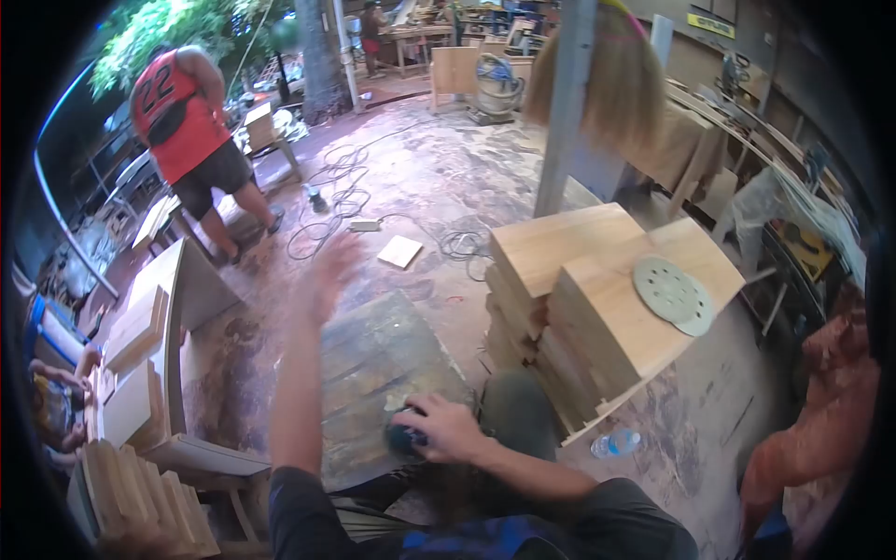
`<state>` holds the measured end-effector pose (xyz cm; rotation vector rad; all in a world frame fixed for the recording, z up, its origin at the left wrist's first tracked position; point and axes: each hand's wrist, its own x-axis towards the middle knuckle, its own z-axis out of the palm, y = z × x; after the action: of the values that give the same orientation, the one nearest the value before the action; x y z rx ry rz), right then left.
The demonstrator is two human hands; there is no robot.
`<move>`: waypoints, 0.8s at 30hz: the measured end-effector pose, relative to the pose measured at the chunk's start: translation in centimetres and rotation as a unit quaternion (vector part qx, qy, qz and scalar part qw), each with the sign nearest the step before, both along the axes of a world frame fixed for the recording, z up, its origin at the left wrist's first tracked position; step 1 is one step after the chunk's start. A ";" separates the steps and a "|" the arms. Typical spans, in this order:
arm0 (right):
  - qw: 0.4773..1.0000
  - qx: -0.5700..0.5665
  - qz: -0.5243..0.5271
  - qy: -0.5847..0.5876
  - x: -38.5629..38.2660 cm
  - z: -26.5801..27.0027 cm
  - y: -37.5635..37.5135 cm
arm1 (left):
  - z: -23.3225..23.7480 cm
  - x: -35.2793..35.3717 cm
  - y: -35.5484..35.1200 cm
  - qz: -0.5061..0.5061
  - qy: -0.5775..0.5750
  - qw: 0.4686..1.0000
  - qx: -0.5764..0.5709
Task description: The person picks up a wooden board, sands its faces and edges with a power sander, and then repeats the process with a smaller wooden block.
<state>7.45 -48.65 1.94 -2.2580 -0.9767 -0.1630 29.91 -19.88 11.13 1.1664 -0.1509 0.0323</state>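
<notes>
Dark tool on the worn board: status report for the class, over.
Right hand gripping dark tool on worn board. Left hand raised, open, blurred. Stacked wood close by on the right.

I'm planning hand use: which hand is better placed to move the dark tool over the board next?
Probably the right hand: it grips the dark tool on the board, while the left hand is raised away from it.

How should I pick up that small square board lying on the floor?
Probably best from above, pinching two opposite edges of the board: it lies flat and looks thin, with no handle showing. Cords lie to its right, so I'd avoid reaching in there.
</notes>
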 end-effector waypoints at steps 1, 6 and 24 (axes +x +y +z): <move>1.000 -0.008 0.024 -0.003 -0.5 -1.0 0.3 | 0.3 1.3 -5.5 -0.091 -0.002 0.977 0.194; 0.997 -0.052 0.050 0.031 -2.9 -3.9 1.1 | -8.8 12.0 -25.9 -0.074 0.033 0.883 0.462; 0.987 0.004 0.042 0.156 -5.1 -6.2 0.9 | -8.1 9.8 -29.2 -0.090 0.280 0.941 0.167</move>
<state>2.38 -47.78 -4.22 -2.1467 -0.8979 0.2176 39.75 -49.07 3.04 1.4510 0.2536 -0.5016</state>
